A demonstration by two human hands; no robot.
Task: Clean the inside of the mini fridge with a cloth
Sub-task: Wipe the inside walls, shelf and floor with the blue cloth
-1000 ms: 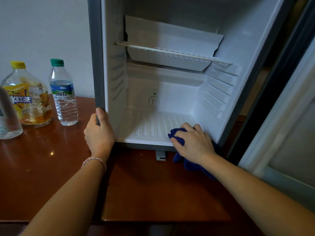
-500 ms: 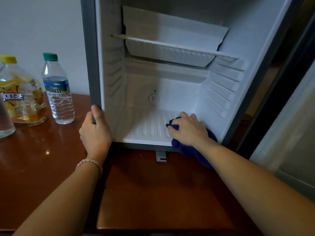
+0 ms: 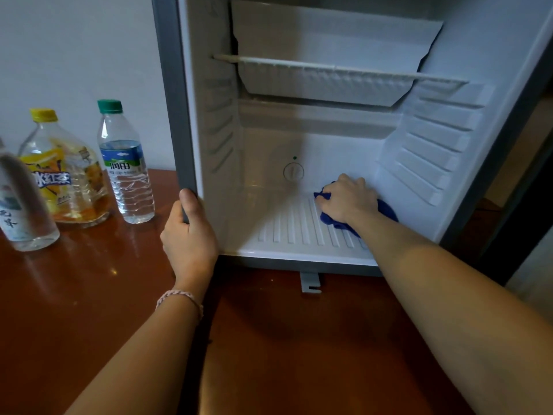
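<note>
The mini fridge [image 3: 443, 139] stands open on a wooden tabletop, white inside, with a ribbed floor and one wire shelf [image 3: 335, 68] above. My right hand [image 3: 347, 200] is deep inside at the back right of the floor, gripping a bunched blue cloth [image 3: 387, 209] and pressing it on the ribs. Most of the cloth is hidden under the hand. My left hand [image 3: 188, 235] grips the fridge's grey left front edge near its bottom corner, thumb on the front.
Left of the fridge stand a clear water bottle [image 3: 125, 163] with a green cap, a yellow-capped tea bottle [image 3: 62, 172] and a blurred bottle [image 3: 21, 205] at the frame's edge. The brown tabletop [image 3: 284, 339] stretches in front. The fridge door [image 3: 538, 181] hangs open at right.
My right hand has slid the blue cloth from the front right lip of the fridge floor inward to the back right. The left hand keeps its grip on the frame.
</note>
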